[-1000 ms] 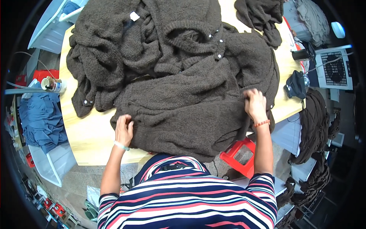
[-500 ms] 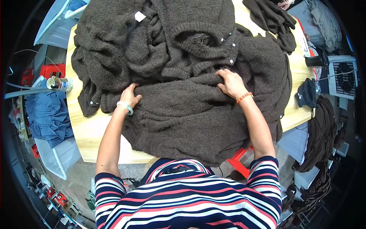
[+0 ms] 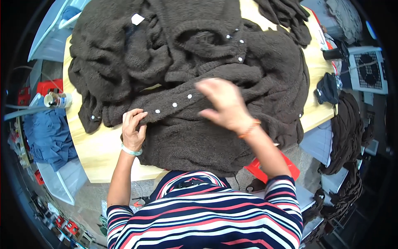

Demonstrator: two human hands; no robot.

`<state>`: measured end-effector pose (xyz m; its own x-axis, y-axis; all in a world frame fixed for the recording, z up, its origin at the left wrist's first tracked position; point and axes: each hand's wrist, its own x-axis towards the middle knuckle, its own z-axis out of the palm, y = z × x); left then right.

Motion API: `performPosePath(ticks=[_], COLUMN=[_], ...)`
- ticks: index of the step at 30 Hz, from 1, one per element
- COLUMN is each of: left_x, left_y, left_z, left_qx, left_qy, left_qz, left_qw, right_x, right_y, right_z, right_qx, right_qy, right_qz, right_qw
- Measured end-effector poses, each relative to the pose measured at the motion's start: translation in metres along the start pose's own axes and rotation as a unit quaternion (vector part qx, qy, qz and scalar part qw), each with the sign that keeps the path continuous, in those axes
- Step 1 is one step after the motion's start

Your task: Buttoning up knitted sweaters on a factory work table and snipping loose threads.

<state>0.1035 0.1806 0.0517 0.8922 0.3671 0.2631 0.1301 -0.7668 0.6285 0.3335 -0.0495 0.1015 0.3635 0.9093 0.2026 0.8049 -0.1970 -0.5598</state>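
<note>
A dark brown knit cardigan (image 3: 195, 145) lies spread over the table's near side. Its button band, with several pale round buttons (image 3: 174, 105), runs slantwise across the middle. My left hand (image 3: 134, 130) pinches the band's left end between thumb and fingers. Over the band's right part hovers my right hand (image 3: 226, 103), slightly smeared by motion, thumb and fingers apart with nothing in them. Beyond the band, more brown knit garments (image 3: 103, 58) are heaped, one showing a white tag (image 3: 137, 19).
The pale wooden table (image 3: 97, 157) has a jar (image 3: 58, 100) at its left edge and a black pouch (image 3: 327, 89) at its right. Bins of blue cloth (image 3: 49, 135) stand left. More brown garments (image 3: 348, 133) hang at the right. A red stool (image 3: 286, 166) is below.
The cardigan's front edge has turned over, so its row of buttons now shows. My right hand has lifted off the cloth and moved left and nearer; my left hand came slightly nearer.
</note>
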Motion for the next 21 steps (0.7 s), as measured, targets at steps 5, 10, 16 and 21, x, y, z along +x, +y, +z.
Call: performPosePath(ticks=[5, 10, 16, 21], left_x=[0.027, 0.017, -0.01, -0.028], left_y=[0.027, -0.005, -0.009, -0.006], left_z=[-0.025, -0.057, -0.012, 0.046], left_qx=[0.03, 0.064, 0.055, 0.079], left_qy=[0.01, 0.053, 0.091, -0.089], left_qz=[0.109, 0.058, 0.064, 0.021], left_qw=[0.994, 0.995, 0.992, 0.993], right_x=[0.036, 0.017, -0.063, -0.131], right_y=[-0.032, 0.061, 0.124, 0.137], right_z=[0.101, 0.031, -0.127, -0.099], right_qx=[0.016, -0.162, -0.358, -0.338], right_qy=[0.043, 0.01, 0.24, -0.033], right_qz=[-0.059, 0.186, 0.251, 0.277], right_qw=[0.997, 0.969, 0.867, 0.899])
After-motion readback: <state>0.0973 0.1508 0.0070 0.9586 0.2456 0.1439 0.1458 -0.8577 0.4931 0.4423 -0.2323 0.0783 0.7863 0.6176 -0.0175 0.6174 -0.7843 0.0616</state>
